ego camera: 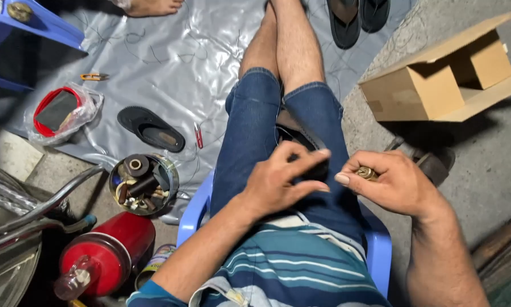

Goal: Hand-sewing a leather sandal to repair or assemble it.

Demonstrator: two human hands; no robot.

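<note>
The small brass fitting (367,173) sits in my right hand (394,183), over my right thigh, its long axis running roughly left to right toward my other hand. Most of it is buried under my curled fingers, so its full shape is hard to make out. My right hand is closed around it. My left hand (281,179) hovers just beside, empty, fingers spread and half bent above my lap.

Small brass-coloured round metal part (367,173), shiny, pinched at the right hand's (394,183) fingertips, mostly hidden by the thumb and forefinger. It sits just right of the left hand's (284,179) outstretched fingers, not touching them, over the lap.
</note>
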